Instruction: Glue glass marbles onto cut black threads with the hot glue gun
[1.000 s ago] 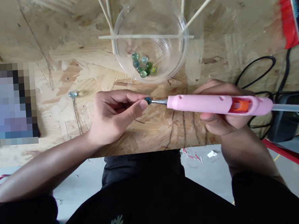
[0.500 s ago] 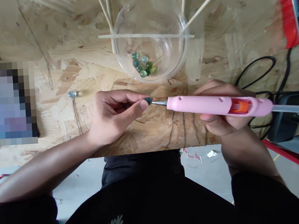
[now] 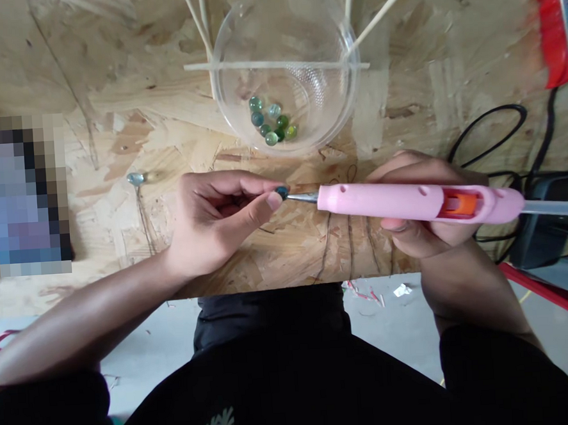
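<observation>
While the left forearm reaches obliquely over the worktop edge in the head view, the left hand (image 3: 213, 233) is directed inward, its fingers pointing toward the right hand (image 3: 425, 237). The left thumb is extended along the near side and the index finger arches over the far side; the remaining fingers are curled behind them. Thumb and index fingertip form a pinch, closed to the width of a small dark blue-green glass marble (image 3: 282, 191), which is located between the two hands.

The right hand is wrapped around a pink plastic glue gun (image 3: 382, 200), fingers on the far side, thumb on the near side. The gun's body hides most of this grip; trigger pressure cannot be determined. The gun is held roughly level, its tapered metal nozzle (image 3: 303, 198) aimed at the marble; the tip appears to touch it. A translucent white glue stick (image 3: 557, 207) projects from the rear.

Beyond the hands, a clear round plastic container (image 3: 329, 120) holds several green and blue glass marbles (image 3: 271, 138). To the left of the left hand, a pale blue glass bead (image 3: 136, 178) with thin dark wire (image 3: 144, 218) rests on the wood-strand worktop (image 3: 178, 135).
</observation>
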### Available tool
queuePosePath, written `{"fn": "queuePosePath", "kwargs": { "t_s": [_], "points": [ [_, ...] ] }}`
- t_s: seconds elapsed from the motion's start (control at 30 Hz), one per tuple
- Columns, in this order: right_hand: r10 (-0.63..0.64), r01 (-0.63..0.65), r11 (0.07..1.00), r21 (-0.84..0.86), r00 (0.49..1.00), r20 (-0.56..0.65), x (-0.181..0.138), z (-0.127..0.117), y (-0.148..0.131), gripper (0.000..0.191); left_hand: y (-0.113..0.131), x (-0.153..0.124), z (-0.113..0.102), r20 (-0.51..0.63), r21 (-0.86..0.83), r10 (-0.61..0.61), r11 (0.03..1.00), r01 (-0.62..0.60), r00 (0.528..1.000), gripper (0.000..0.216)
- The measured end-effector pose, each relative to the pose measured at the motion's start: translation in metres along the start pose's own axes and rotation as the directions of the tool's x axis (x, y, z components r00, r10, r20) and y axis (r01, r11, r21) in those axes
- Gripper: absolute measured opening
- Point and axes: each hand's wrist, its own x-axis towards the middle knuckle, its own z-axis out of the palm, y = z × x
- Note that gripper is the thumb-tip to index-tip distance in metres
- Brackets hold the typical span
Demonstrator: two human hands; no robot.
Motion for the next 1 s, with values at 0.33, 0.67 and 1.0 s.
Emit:
{"fn": "queuePosePath", "kwargs": {
  "t_s": [0.33, 0.67, 1.0],
  "points": [
    [-0.151, 0.155, 0.982, 0.110, 0.987, -0.045, 0.0056, 0.0033, 0.0044, 0.026, -0.0004, 0.0018, -0.0004, 0.008, -0.007, 0.031, 0.999, -0.031, 0.999, 0.016],
    [-0.114, 0.113, 0.986, 0.121, 0.994, -0.004, 0.0031, 0.0012, 0.0028, 0.024, -0.0011, -0.0004, -0.0002, -0.009, 0.018, 0.016, 1.000, -0.016, 1.000, 0.014],
    [-0.121, 0.121, 0.990, 0.076, 0.993, -0.002, 0.0030, -0.0002, -0.0020, 0.021, 0.0007, -0.0004, 0.0002, 0.015, 0.028, 0.012, 1.000, -0.012, 1.000, 0.016]
  ]
}}
